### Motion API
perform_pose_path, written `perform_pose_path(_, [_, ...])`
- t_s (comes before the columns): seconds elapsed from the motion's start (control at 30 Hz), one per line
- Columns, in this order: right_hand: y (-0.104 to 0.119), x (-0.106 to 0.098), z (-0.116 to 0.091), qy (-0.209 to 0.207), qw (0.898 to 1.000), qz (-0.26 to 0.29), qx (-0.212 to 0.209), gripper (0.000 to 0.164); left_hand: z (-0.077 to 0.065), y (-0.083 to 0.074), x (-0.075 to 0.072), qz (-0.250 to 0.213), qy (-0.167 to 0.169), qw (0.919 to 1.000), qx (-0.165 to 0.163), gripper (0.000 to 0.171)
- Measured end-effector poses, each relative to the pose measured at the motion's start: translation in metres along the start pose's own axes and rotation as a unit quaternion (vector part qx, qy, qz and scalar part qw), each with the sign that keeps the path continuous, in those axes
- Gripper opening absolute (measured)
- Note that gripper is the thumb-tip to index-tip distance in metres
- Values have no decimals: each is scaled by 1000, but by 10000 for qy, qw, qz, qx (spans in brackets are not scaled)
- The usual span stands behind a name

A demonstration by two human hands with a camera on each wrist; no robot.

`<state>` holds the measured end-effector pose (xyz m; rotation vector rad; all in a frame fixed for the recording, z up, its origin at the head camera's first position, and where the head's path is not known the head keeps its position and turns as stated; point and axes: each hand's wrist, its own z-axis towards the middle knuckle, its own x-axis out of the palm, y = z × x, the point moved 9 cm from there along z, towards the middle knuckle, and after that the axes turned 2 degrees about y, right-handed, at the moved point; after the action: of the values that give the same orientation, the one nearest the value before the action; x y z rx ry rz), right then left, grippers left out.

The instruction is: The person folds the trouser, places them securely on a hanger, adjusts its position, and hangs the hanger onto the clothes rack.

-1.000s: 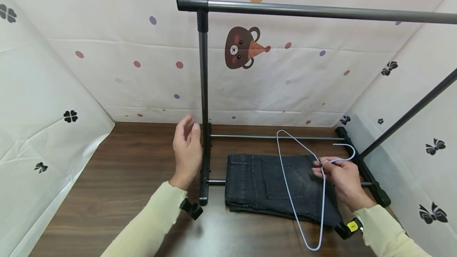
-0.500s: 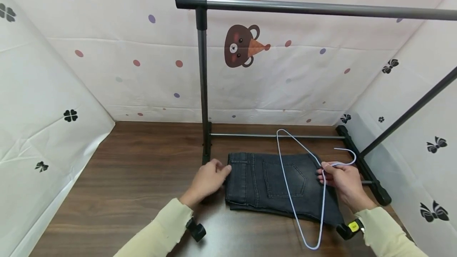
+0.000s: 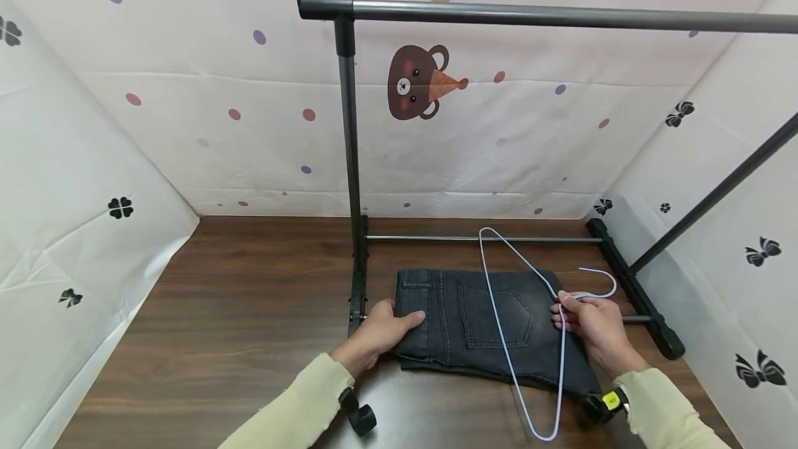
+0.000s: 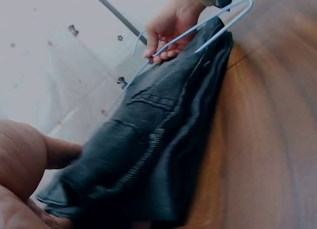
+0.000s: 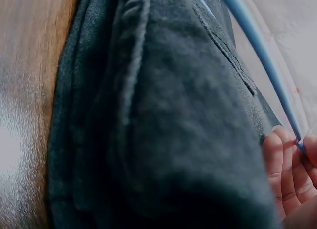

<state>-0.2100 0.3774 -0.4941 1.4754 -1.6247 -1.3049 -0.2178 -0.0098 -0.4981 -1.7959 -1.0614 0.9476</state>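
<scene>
Folded dark grey jeans (image 3: 436, 317) lie on the wooden surface, a back pocket facing up. My left hand (image 3: 382, 330) grips their left edge, thumb on top at the waistband and fingers tucked under; the left wrist view shows the thumb pressing the denim. A pale blue wire hanger (image 5: 257, 40) overlaps the right part of the jeans in the head view, its hook toward the right. Between thumb and fingers my right hand (image 3: 592, 328) pinches the hanger close to the base of the hook.
A black metal clothes rack frames the scene: its top rail (image 3: 530, 14) crosses above, with a left upright (image 3: 350, 137) and a right upright (image 3: 711, 192). Thin lower bars run behind and under the jeans. Patterned white sheets (image 3: 268, 144) enclose the back and sides.
My left hand has come down from beside the rack's left upright, moved right, and taken hold of the jeans' left edge. My right hand and the hanger have dipped slightly.
</scene>
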Motion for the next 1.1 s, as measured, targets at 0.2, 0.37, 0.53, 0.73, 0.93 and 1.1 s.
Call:
perform_pose_path(0.2, [-2,5,1,26,9998,206,-24,16,1,0,3,-225,80,9995,192,65])
perform_pose_path(0.37, [1,6,-2,-21,9996,273,-64,16,-2,-8,1,-424,-79,9983,398,69])
perform_pose_path(0.53, [7,10,-6,-49,9998,170,-98,16,-9,-23,-6,-492,-190,9961,711,55])
perform_pose_path(0.73, [16,21,-14,-39,9997,-104,-237,21,-17,-44,-16,-700,-112,9898,1235,28])
perform_pose_path(0.93, [27,35,-22,92,9984,-98,-549,21,-28,-66,-29,-152,-416,9852,1656,19])
perform_pose_path(1.1, [29,51,-27,299,9971,530,-465,18,-35,-80,-37,323,-758,9788,1874,12])
